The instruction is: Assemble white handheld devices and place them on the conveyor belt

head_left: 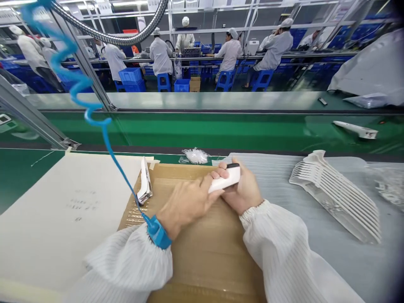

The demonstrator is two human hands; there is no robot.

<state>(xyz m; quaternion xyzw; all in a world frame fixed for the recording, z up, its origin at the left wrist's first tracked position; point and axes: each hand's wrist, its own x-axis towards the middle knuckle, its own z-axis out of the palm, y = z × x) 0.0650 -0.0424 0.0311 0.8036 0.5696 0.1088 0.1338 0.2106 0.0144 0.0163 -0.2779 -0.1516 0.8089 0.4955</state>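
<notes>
Both hands meet over a brown cardboard sheet (202, 248) on the bench. My right hand (244, 191) is closed round a small white plastic part with a dark end (227, 176). My left hand (186, 202) pinches the same part from the left, fingers pressed on its near end. A blue wrist strap (158, 232) with a coiled blue cord (78, 84) sits on my left wrist. A second white plastic part (145, 181) lies on the cardboard's left edge, just left of my left hand.
A row of stacked white plastic housings (337, 193) lies on grey foam at right. A white sheet (63, 210) covers the left bench. A small clear bag (195, 155) lies behind the cardboard. One white part (356, 129) rides the green conveyor (221, 130). Several people in white work beyond.
</notes>
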